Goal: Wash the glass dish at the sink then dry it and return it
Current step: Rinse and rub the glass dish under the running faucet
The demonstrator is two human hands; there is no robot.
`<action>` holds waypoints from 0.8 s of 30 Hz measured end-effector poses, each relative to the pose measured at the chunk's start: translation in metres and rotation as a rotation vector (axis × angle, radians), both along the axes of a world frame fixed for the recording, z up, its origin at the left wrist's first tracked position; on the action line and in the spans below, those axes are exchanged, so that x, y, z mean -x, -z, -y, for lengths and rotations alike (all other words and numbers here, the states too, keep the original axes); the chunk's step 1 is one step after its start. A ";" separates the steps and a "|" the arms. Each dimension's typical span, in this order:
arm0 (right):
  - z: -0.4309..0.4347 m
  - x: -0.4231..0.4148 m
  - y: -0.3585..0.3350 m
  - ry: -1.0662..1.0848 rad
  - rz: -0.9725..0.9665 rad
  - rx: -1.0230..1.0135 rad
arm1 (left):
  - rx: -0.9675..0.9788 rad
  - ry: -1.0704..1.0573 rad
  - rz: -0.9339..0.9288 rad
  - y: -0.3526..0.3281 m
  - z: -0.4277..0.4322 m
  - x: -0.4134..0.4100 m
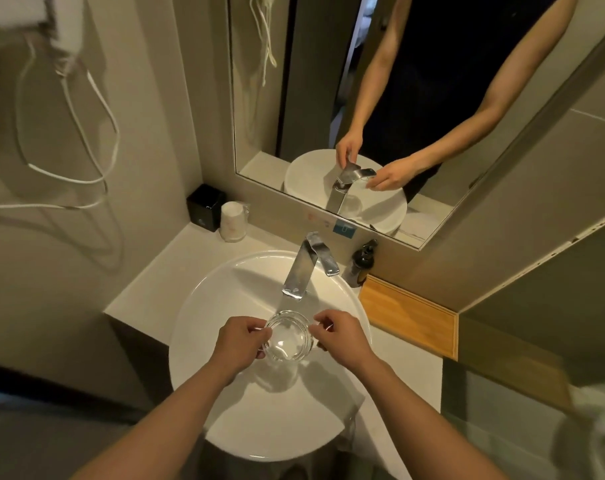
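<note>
A round clear glass dish (289, 337) hangs over the white sink basin (204, 306), just below the spout of the chrome faucet (299, 271). My left hand (238, 341) grips its left rim and my right hand (342, 337) pinches its right rim. The dish sits level with its opening up. Whether water runs from the spout is hard to tell.
A black box (205, 211) and a wrapped cup (233, 221) stand on the counter at the back left. A dark pump bottle (358, 265) is right of the faucet, beside a wooden tray (412, 318). A mirror (363, 98) hangs behind; a corded hairdryer (62, 53) hangs on the left wall.
</note>
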State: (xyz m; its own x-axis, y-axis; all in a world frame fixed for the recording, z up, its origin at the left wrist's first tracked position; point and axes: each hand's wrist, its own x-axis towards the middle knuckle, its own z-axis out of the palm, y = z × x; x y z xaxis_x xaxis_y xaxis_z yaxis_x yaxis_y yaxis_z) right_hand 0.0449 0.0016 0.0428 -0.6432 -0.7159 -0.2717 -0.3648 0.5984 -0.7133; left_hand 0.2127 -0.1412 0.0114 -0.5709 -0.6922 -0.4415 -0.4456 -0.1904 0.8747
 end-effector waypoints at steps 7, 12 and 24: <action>0.000 0.025 -0.032 0.002 -0.489 0.244 | -0.015 -0.007 0.006 0.006 0.011 0.000; 0.020 0.040 -0.038 -0.220 -0.639 0.176 | -0.023 -0.012 0.019 0.009 0.018 0.002; 0.037 0.057 -0.043 -0.288 -0.732 0.081 | -0.055 -0.056 0.037 0.018 0.032 0.010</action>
